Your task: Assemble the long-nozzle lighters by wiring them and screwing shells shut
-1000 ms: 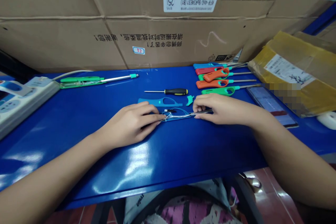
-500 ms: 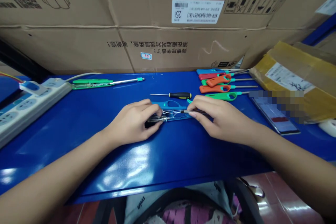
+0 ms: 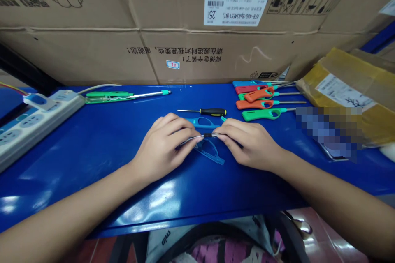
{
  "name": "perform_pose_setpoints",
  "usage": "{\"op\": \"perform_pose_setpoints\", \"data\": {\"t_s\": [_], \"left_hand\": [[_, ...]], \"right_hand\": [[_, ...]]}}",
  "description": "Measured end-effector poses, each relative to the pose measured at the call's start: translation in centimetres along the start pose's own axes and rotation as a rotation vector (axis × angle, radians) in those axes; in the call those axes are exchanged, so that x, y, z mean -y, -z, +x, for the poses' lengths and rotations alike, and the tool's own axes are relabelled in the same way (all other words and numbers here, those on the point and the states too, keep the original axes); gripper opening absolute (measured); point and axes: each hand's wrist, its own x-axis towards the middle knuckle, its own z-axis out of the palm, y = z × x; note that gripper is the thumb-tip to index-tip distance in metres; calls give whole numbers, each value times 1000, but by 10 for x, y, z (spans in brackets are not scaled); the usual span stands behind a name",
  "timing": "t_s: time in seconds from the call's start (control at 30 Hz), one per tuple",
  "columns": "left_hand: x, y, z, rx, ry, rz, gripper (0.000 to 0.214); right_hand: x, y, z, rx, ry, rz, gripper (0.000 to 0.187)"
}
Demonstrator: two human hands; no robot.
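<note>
My left hand (image 3: 163,141) and my right hand (image 3: 247,141) meet at the middle of the blue table (image 3: 92,148). Both pinch a thin wired insert (image 3: 207,135), a small dark part with white wires, held just above the table. Under it lies one blue lighter shell half (image 3: 212,152), tilted to the lower right. The other blue shell half (image 3: 202,122) rests just behind my fingers. A black-handled screwdriver (image 3: 210,111) lies behind that.
Several finished lighters in blue, red, orange and green (image 3: 259,100) lie at the back right. A green lighter with a long metal tube (image 3: 120,96) lies at the back left beside a white power strip (image 3: 33,119). Cardboard boxes (image 3: 197,24) wall the back; a taped parcel (image 3: 348,82) sits right.
My hands have drawn together and lifted the wired insert out of the blue shell half, which now lies tilted below my fingers. The view has shifted slightly.
</note>
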Motion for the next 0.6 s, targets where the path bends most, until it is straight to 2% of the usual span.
{"op": "perform_pose_setpoints", "data": {"t_s": [0.27, 0.43, 0.6], "left_hand": [[12, 2, 2, -19, 123, -118, 14], [11, -1, 2, 50, 170, -147, 15], [10, 0, 0, 102, 159, -104, 13]], "right_hand": [[-19, 9, -2, -11, -68, 27, 16], [-23, 8, -2, 6, -74, 47, 12], [-24, 5, -2, 22, -55, 45, 13]]}}
